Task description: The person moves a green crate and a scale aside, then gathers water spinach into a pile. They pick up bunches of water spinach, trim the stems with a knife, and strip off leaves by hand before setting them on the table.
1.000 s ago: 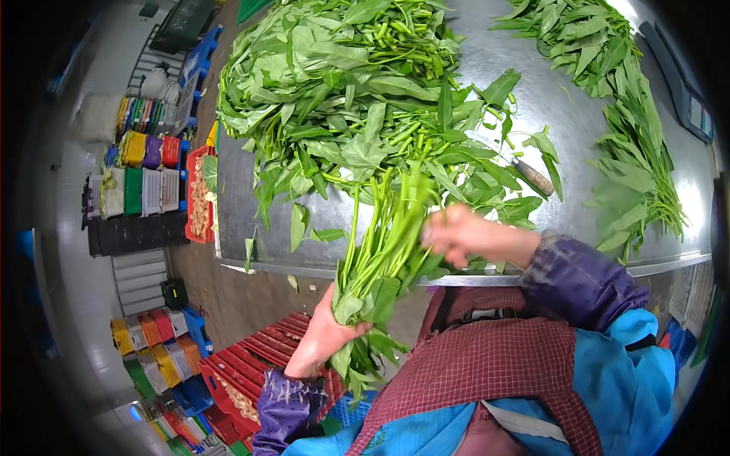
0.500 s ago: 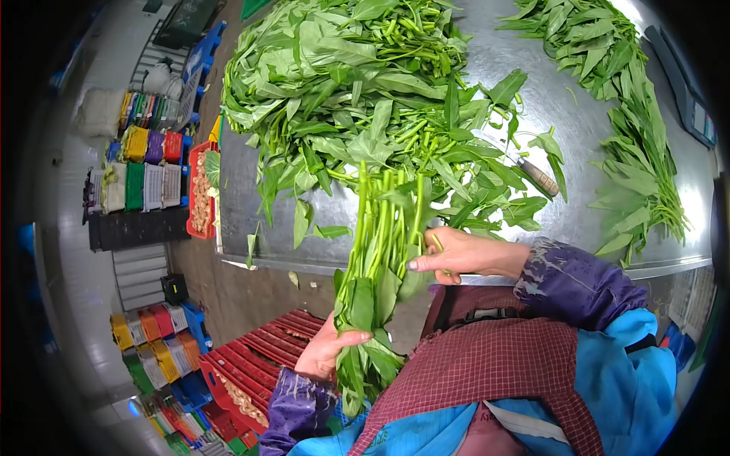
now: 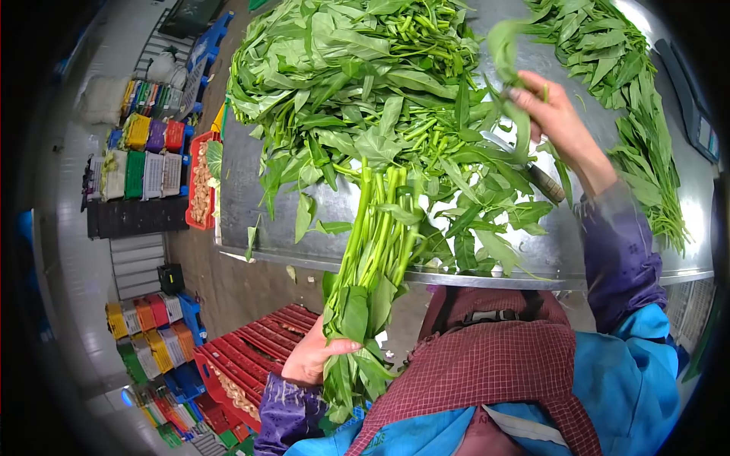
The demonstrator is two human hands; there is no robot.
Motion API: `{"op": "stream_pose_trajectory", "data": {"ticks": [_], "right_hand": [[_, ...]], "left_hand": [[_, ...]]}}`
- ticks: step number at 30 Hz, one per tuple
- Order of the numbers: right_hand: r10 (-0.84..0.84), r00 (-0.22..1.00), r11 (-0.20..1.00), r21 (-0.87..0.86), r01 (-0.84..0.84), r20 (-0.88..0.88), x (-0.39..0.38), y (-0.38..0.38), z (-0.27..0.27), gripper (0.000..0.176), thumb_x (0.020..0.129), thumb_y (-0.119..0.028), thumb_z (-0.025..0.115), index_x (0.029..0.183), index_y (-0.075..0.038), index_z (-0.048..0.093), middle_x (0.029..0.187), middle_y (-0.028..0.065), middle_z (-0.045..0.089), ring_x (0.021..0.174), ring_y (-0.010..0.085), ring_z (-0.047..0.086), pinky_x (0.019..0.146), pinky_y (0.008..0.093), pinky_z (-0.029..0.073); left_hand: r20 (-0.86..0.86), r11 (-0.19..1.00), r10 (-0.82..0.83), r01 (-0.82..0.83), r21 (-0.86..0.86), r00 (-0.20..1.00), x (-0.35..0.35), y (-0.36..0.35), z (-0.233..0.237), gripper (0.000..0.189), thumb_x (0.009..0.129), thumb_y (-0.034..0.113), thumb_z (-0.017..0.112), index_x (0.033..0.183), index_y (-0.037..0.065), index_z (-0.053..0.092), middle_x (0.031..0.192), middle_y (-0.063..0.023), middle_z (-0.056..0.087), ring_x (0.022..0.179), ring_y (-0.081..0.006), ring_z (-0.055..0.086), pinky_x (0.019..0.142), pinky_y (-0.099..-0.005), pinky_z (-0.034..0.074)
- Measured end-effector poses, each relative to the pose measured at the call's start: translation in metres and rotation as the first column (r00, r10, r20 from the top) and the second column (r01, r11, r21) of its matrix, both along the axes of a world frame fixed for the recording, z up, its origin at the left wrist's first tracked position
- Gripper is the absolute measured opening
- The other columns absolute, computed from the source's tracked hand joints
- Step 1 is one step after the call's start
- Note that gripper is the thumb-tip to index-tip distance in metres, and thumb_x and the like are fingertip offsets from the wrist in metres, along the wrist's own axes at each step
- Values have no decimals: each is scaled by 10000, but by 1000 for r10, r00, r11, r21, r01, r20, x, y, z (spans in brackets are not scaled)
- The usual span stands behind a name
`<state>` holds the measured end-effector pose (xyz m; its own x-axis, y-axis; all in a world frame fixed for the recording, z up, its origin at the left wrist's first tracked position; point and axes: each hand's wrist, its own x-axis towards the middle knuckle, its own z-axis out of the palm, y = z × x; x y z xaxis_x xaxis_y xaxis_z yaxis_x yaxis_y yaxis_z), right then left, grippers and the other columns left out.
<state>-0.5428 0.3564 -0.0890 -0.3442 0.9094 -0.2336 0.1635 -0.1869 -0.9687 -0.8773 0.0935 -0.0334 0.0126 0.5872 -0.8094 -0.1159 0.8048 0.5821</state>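
Note:
My left hand (image 3: 318, 353) is wrapped round a bunch of water spinach (image 3: 372, 235), its leaves low and its cut stems pointing up toward the table edge. Raised over the right of the table, my right hand (image 3: 549, 110) pinches a loose water spinach leaf (image 3: 506, 49), blurred by motion. Just below that hand lies a knife (image 3: 544, 182) with a wooden handle; leaves partly cover its blade. A big heap of water spinach (image 3: 327, 76) fills the table's left and middle, with loose leaves (image 3: 487, 220) scattered at its near side.
Bundled greens (image 3: 646, 159) lie along the right side of the metal table (image 3: 293, 235), beside a grey device (image 3: 688, 102) that looks like a scale. Red crates (image 3: 255, 353) stand at lower left, and another red crate (image 3: 201, 182) sits by the table's left edge. Stacked coloured crates (image 3: 144, 175) line the left.
My right hand has left the bunch and moved up and right over the table, carrying a leaf. My left hand keeps hold of the bunch, shifted slightly left and down.

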Motion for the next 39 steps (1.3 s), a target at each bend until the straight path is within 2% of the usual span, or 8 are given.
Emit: {"op": "stream_pose_trajectory", "data": {"ticks": [6, 9, 17, 26, 28, 30, 34, 39], "right_hand": [[438, 863, 782, 367, -503, 251, -92, -73, -45, 585, 801, -335, 607, 1214, 43, 437, 910, 148, 593, 806, 187, 584, 578, 296, 495], [248, 968, 949, -196, -248, -26, -76, -51, -24, 571, 808, -301, 600, 1209, 64, 422, 907, 151, 592, 722, 176, 569, 546, 273, 484], [346, 938, 932, 122, -342, -10, -68, -37, -30, 461, 764, -399, 633, 993, -3, 574, 891, 103, 621, 857, 198, 576, 797, 313, 445], [47, 993, 998, -47, -52, -109, -32, -6, -38, 331, 826, -302, 590, 1029, -43, 554, 650, -18, 539, 449, 36, 435, 395, 191, 359], [441, 879, 897, -73, -435, 181, -27, -15, -49, 370, 813, -316, 606, 1067, -54, 544, 718, 26, 580, 517, 84, 516, 459, 233, 420], [-259, 385, 581, 461, -671, 886, -29, -40, -55, 427, 702, -241, 697, 1059, -68, 541, 822, 98, 597, 821, 272, 579, 724, 380, 449], [93, 926, 369, 851, -373, 366, -64, -68, -22, 211, 645, -177, 700, 814, -119, 588, 865, 39, 558, 812, 209, 544, 721, 352, 420], [327, 896, 259, 884, -390, 300, -96, -94, -17, 128, 681, -192, 632, 754, -101, 581, 805, 9, 569, 817, 174, 542, 759, 345, 418]], "left_hand": [[34, 994, -91, 93, -57, 995, 17, 15, -1, 839, 590, 74, 748, 1318, 10, 335, 1235, -82, 470, 1157, -189, 429, 979, -315, 334], [7, 996, -83, 83, -39, 997, 14, 12, -3, 830, 599, 79, 752, 1316, 10, 340, 1232, -80, 472, 1145, -186, 432, 972, -304, 339], [29, 988, -127, 129, -81, 991, 10, 9, -11, 815, 613, 51, 739, 1319, 11, 336, 1213, -77, 481, 1099, -181, 467, 938, -301, 378], [40, 986, 33, -26, -166, 999, 10, 5, -2, 741, 636, -23, 683, 1304, 20, 366, 1174, -76, 528, 1088, -193, 495, 926, -309, 395], [50, 977, 47, -35, -210, 998, 10, 4, 0, 705, 651, -27, 670, 1293, 16, 381, 1169, -76, 534, 1083, -197, 501, 928, -307, 392], [29, 981, 52, -46, -186, 998, 8, 2, -5, 683, 659, -24, 666, 1284, 13, 392, 1167, -81, 537, 1082, -200, 504, 935, -309, 385], [109, 971, 40, -13, -240, 993, 7, 1, -7, 725, 659, -26, 660, 1315, 16, 354, 1200, -84, 514, 1107, -201, 484, 941, -311, 379], [199, 977, 12, 31, -210, 980, 13, 2, -6, 746, 674, -30, 637, 1343, 25, 310, 1216, -90, 499, 1112, -203, 479, 937, -325, 384]]}}
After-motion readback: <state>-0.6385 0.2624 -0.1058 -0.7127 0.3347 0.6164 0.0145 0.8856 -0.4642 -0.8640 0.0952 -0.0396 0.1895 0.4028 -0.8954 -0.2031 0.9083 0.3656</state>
